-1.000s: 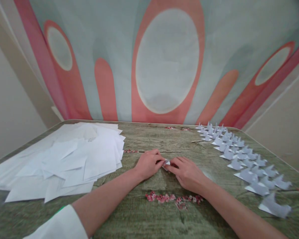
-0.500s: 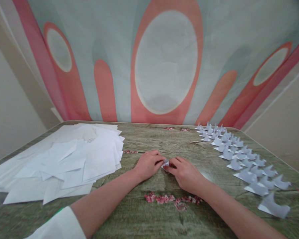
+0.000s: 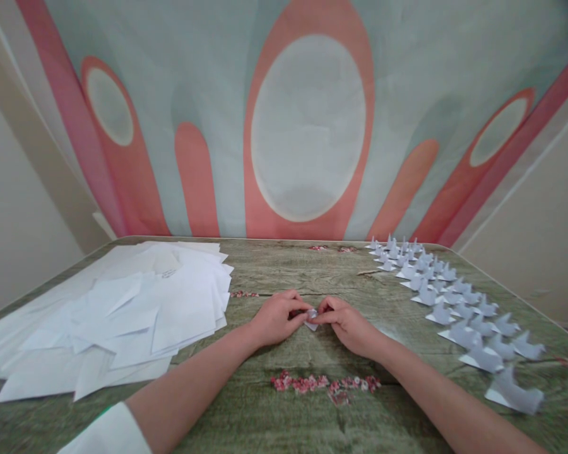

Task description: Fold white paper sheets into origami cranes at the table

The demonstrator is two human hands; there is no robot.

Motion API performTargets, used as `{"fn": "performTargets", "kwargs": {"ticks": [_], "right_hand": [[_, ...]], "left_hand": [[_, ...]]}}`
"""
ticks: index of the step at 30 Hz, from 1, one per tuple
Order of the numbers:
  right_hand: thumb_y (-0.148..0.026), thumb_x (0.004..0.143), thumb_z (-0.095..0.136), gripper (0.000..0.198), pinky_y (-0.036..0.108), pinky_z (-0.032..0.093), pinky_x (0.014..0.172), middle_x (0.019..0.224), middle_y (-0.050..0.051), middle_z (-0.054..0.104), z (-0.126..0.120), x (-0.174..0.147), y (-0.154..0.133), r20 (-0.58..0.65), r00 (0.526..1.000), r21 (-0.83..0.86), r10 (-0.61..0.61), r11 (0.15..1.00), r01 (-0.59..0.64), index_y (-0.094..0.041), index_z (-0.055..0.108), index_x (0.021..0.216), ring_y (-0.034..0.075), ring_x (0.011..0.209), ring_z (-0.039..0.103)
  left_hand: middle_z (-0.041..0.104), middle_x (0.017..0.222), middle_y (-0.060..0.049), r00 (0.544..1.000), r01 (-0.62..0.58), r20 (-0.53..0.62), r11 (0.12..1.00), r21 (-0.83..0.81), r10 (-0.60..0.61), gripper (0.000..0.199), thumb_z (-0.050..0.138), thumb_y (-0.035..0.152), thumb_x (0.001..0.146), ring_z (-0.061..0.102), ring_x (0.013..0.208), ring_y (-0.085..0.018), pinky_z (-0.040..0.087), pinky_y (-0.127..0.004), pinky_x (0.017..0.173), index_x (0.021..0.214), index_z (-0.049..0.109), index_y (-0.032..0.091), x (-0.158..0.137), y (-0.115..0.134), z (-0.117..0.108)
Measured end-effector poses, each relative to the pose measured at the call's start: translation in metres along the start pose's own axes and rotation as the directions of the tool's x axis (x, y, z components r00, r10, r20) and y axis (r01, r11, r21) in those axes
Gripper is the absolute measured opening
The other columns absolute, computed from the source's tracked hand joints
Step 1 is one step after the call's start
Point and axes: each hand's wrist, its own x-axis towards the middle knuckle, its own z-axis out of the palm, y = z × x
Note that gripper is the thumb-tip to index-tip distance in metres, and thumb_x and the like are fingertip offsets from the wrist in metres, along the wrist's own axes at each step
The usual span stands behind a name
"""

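Observation:
A small folded piece of white paper point(image 3: 311, 319) is pinched between my two hands, low over the middle of the table. My left hand point(image 3: 280, 318) has its thumb and fingers closed on the paper's left side. From the right, my right hand point(image 3: 349, 323) grips the other side between thumb and forefinger. The fingers cover much of the paper, so its exact folded shape cannot be made out. To the right stand rows of folded white paper birds point(image 3: 515, 391), several of them.
A spread pile of loose white paper sheets point(image 3: 184, 302) covers the table's left side. The wood-patterned tabletop point(image 3: 274, 403) carries printed pink blossoms. Behind the table's far edge hangs a patterned backdrop point(image 3: 307, 126) in coral and grey-green.
My right-hand fingers have shifted on the folded paper, and more of its white surface shows between the hands. The whole view has tilted slightly upward.

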Motion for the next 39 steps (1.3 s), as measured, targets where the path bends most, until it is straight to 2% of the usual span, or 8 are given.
{"fn": "performTargets", "kwargs": {"ticks": [4, 11, 16, 21, 26, 29, 39], "right_hand": [[-0.002, 0.082, 0.043, 0.040, 0.027, 0.040, 0.073, 0.083, 0.002, 0.054, 0.000, 0.000, 0.002, -0.004, 1.000, 0.023, 0.006, 1.000, -0.006, -0.029, 0.069, 0.095, 0.014, 0.081, 0.049], [-0.007, 0.084, 0.044, 0.034, 0.029, 0.040, 0.072, 0.082, 0.002, 0.056, 0.005, 0.001, 0.002, -0.048, 0.998, -0.038, -0.029, 0.999, 0.027, -0.029, 0.070, 0.090, 0.015, 0.081, 0.051], [0.001, 0.077, 0.042, 0.035, 0.027, 0.042, 0.071, 0.081, 0.002, 0.057, 0.003, -0.001, -0.004, -0.117, 0.993, 0.014, -0.033, 0.999, 0.035, -0.022, 0.068, 0.080, 0.014, 0.079, 0.053], [-0.011, 0.072, 0.056, 0.012, 0.025, 0.041, 0.062, 0.075, 0.000, 0.053, 0.004, 0.000, -0.012, -0.274, 0.957, 0.032, 0.097, 0.995, -0.092, -0.017, 0.056, 0.081, 0.014, 0.068, 0.050], [-0.019, 0.081, 0.055, 0.003, 0.026, 0.042, 0.066, 0.077, 0.001, 0.053, 0.009, 0.003, -0.012, -0.236, 0.971, -0.042, 0.036, 0.998, -0.047, -0.018, 0.057, 0.081, 0.014, 0.072, 0.051], [-0.020, 0.084, 0.053, 0.007, 0.026, 0.043, 0.068, 0.080, 0.003, 0.054, 0.010, 0.004, -0.010, -0.220, 0.976, -0.088, 0.008, 0.996, -0.028, -0.019, 0.059, 0.082, 0.015, 0.075, 0.052], [-0.021, 0.085, 0.052, 0.009, 0.027, 0.041, 0.071, 0.081, 0.003, 0.057, 0.009, 0.004, -0.011, -0.209, 0.976, -0.292, -0.067, 0.956, 0.003, -0.019, 0.060, 0.083, 0.015, 0.077, 0.053]], "left_hand": [[0.056, 0.084, -0.002, 1.000, -0.010, 0.005, 0.998, 0.054, 0.010, 0.024, 0.047, 0.033, 0.088, 0.053, 0.080, -0.013, 0.040, -0.023, 0.074, 0.099, 0.066, 0.025, 0.000, 0.001, -0.001], [0.059, 0.081, -0.002, 0.997, -0.076, 0.028, 0.927, 0.368, 0.071, 0.023, 0.044, 0.031, 0.090, 0.054, 0.075, -0.014, 0.039, -0.025, 0.069, 0.091, 0.066, 0.024, 0.001, 0.011, -0.002], [0.060, 0.080, -0.001, 0.997, -0.072, 0.013, 0.932, 0.356, 0.072, 0.022, 0.045, 0.030, 0.089, 0.055, 0.078, -0.014, 0.040, -0.024, 0.069, 0.089, 0.066, 0.023, 0.001, 0.011, -0.001], [0.060, 0.080, -0.002, 0.998, -0.067, 0.011, 0.934, 0.350, 0.067, 0.023, 0.044, 0.029, 0.089, 0.056, 0.077, -0.014, 0.040, -0.024, 0.069, 0.087, 0.067, 0.022, 0.001, 0.010, 0.000], [0.059, 0.080, -0.002, 0.997, -0.079, 0.013, 0.924, 0.375, 0.080, 0.025, 0.043, 0.029, 0.090, 0.055, 0.076, -0.014, 0.040, -0.025, 0.068, 0.084, 0.065, 0.021, 0.000, 0.013, -0.001], [0.059, 0.080, -0.003, 0.996, -0.082, 0.018, 0.920, 0.384, 0.082, 0.025, 0.042, 0.029, 0.090, 0.054, 0.075, -0.014, 0.040, -0.025, 0.068, 0.081, 0.064, 0.019, 0.000, 0.014, -0.001], [0.059, 0.080, -0.003, 0.996, -0.082, 0.010, 0.920, 0.383, 0.084, 0.023, 0.045, 0.028, 0.088, 0.054, 0.074, -0.014, 0.041, -0.025, 0.068, 0.080, 0.064, 0.019, 0.001, 0.012, 0.000]]}}
